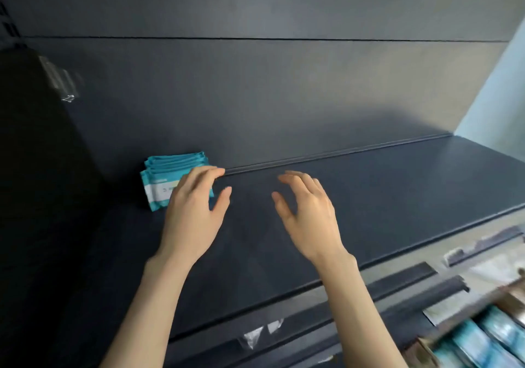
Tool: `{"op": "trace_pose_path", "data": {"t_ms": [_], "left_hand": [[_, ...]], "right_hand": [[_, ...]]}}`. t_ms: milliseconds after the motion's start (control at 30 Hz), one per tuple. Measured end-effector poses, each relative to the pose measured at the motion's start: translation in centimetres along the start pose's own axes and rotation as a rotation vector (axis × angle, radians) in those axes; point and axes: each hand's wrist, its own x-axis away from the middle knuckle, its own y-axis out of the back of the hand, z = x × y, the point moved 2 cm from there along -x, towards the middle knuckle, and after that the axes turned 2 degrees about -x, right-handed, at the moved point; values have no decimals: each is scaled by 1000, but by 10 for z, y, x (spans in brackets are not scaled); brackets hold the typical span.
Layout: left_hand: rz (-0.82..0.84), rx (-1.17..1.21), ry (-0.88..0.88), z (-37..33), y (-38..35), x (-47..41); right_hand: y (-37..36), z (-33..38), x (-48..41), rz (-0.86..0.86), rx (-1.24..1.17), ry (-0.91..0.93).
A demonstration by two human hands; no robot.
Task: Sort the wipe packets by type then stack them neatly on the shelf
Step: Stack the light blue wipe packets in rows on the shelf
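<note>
A stack of teal packets sits at the back left of the dark shelf, against the back panel. The left hand hovers at the stack's right edge, fingers relaxed and grasping nothing. The right hand hangs well apart over bare shelf, fingers loosely spread, empty; more packets lie blurred at lower right.

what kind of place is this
Probably a shop: a dark display shelf with a stack of teal wipe packets, label strips on the edges below, and more packaged goods at lower right.
</note>
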Motion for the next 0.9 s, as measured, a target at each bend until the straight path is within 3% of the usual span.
{"op": "trace_pose_path", "data": {"t_ms": [233,600,733,900], "left_hand": [[260,199,-163,-128,-60,97],[832,340,-172,-299,-159,306],[1003,347,-236,-342,-185,339],[1073,348,-315,-382,-226,328]], "right_hand": [[93,-70,140,-51,95,-157],[230,-174,403,-9,270,-569],[256,-197,459,0,291,-735],[277,-236,472,-47,287,-855]]}}
